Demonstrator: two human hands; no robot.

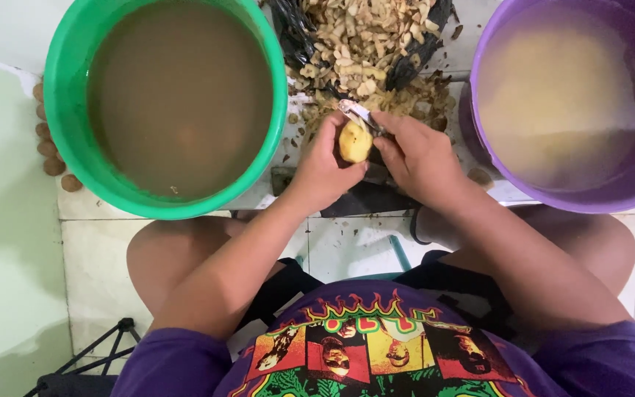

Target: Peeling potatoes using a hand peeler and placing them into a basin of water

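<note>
My left hand (323,167) grips a small yellow, mostly peeled potato (355,141) between its fingers and thumb. My right hand (419,156) holds a metal peeler (360,115), whose blade rests against the top of the potato. Both hands hover over a heap of potato peels (365,51) lying on black plastic on the floor, between two buckets.
A green bucket (60,110) of murky brown water stands at the left. A purple bucket (479,140) with cloudy water and pale peeled potatoes stands at the right. Several unpeeled brown potatoes (49,147) lie on the floor left of the green bucket. My knees flank the white tiled floor (347,246).
</note>
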